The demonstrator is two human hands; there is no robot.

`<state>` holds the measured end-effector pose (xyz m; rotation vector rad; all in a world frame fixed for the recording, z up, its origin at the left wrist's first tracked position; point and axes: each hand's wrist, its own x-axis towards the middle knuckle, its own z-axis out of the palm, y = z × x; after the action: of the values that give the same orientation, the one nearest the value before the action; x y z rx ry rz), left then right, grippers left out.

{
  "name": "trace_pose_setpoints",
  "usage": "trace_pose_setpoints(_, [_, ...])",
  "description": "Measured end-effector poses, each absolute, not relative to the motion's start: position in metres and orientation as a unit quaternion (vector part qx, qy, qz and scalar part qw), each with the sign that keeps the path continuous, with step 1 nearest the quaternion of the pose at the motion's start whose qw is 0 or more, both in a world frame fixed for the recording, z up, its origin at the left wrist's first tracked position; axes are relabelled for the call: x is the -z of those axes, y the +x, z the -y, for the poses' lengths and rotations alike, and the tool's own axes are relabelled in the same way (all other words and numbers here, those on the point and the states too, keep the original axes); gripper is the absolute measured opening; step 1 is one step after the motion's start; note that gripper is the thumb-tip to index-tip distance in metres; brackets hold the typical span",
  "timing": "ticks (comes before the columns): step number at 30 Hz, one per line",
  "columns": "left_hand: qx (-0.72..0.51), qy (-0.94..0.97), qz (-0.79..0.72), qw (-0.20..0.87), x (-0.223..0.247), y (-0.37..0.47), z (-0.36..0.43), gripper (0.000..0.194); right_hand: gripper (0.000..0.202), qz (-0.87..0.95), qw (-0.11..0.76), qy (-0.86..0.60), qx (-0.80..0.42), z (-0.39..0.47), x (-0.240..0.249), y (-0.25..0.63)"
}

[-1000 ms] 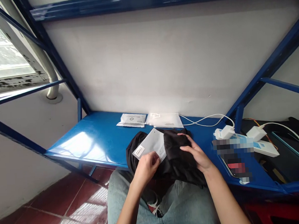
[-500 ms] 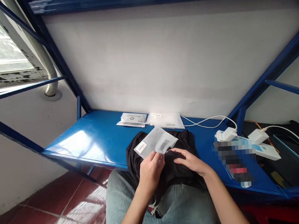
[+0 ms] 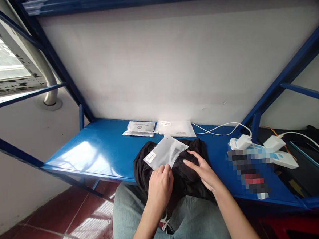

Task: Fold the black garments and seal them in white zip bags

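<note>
A translucent frosted plastic bag (image 3: 162,154) with a white barcode label at its left corner lies slanted over a bunched black cloth (image 3: 143,168). My left hand (image 3: 161,181) is closed on the bag's near edge, fingers curled with the knuckles up. To the right of the bag, my right hand (image 3: 202,169) has its thumb and index finger apart, with the fingertips by the bag's right corner and over the cloth. I see nothing held between those fingers. The cloth spans the desk edge and my lap.
Along the wall lie a frosted pouch with dark print (image 3: 139,128) and another frosted bag (image 3: 175,128). A white cable (image 3: 217,131) runs to a power strip (image 3: 284,159) with chargers at right. A pixelated patch covers something before it. Blue frame posts flank the blue desk (image 3: 106,134).
My right hand's fingers have shifted slightly and spread wider by the bag's right side. The bag's right part has folded up a little. My left hand keeps its grip.
</note>
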<state>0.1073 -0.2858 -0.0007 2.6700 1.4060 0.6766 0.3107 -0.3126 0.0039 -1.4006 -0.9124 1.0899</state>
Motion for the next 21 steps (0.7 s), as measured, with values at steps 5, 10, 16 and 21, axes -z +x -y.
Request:
trace_pose_setpoints(5, [-0.271,0.860,-0.432,0.018,-0.002,0.109,0.287,0.021,0.062,0.424,0.503,-0.648,-0.385,0.307,0.003,0.303])
trace_pose_setpoints(10, [-0.281,0.865,-0.415,-0.005,-0.004,0.110,0.292,0.019,0.063,0.302,0.566,-0.655,-0.400,0.296,0.007,0.302])
trace_pose_setpoints(16, [-0.293,0.865,-0.407,0.023,0.003,0.113,0.298,0.019,0.063,0.313,0.555,-0.653,-0.408,0.295,0.004,0.296])
trace_pose_setpoints(21, [-0.313,0.858,-0.407,0.024,0.006,0.116,0.297,0.019,0.049,0.345,0.534,-0.604,-0.480,0.291,-0.006,0.298])
